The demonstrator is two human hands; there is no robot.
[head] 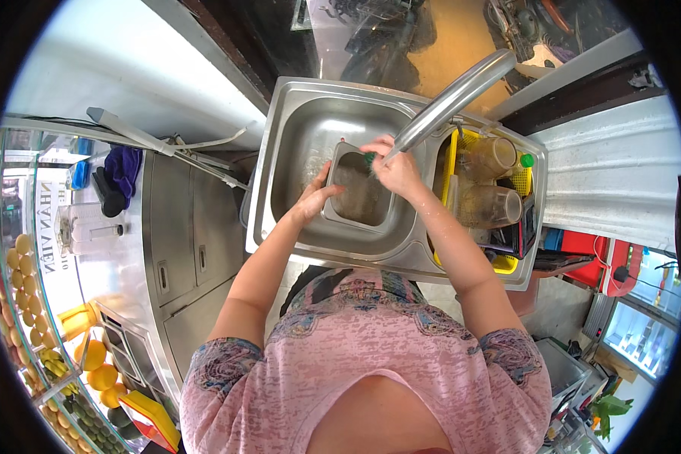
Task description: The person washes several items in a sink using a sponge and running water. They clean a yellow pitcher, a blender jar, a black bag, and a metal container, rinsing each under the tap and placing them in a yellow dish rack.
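Note:
A rectangular stainless steel food pan [363, 221] stands in the sink basin [295, 142], with cloudy water inside it. My left hand [316, 198] grips the pan's left rim, thumb over the edge and fingers along the outside. Over the pan's upper right corner, my right hand [398, 173] holds a green scouring pad [369, 158], only part of which shows between the fingers. The metal faucet spout [448, 102] passes in front of my right hand and hides some of it. Wet spots show on my right forearm.
Right of the basin, a yellow plastic basket [449, 164] holds clear pitchers [491, 207] and a bottle with a green cap [526, 160]. A steel cabinet [176, 210] and a counter with a blender jar [85, 227] stand at left. Fruit fills a glass display case [28, 295].

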